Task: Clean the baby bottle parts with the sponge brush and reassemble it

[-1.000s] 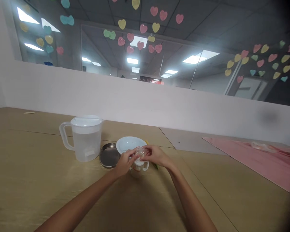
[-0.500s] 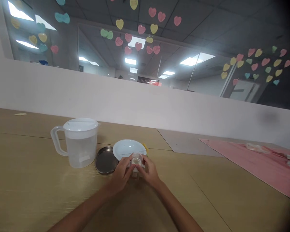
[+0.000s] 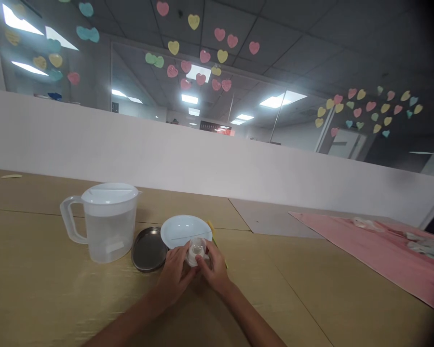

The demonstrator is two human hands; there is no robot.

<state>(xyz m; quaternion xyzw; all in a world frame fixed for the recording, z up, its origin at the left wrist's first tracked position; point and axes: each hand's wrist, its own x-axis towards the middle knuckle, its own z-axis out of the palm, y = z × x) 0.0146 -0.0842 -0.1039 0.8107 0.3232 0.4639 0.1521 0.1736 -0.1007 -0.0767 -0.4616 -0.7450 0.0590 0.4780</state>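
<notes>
Between both hands, low over the table, is what looks like a small baby bottle (image 3: 197,248) with a clear domed cap and a white collar. My left hand (image 3: 174,271) is closed round its left side. My right hand (image 3: 216,271) grips the other side, its thumb pressed against the front near the collar. The bottle's lower body is mostly hidden by my fingers. Just behind my hands sits a pale white-blue bowl (image 3: 183,225), with a thin rod or line across it. A round dark metal dish (image 3: 149,249) lies left of my left hand.
A clear plastic jug (image 3: 110,231) with a white lid and liquid inside stands at left. A thin yellow item (image 3: 211,225) shows beside the bowl. On the right lies a pink cloth (image 3: 376,255) with pale items on it. A white wall (image 3: 188,159) rises behind.
The whole view has shifted, so the table things appear further left and slightly lower. My right thumb has moved lower on the bottle, and its domed cap shows more clearly.
</notes>
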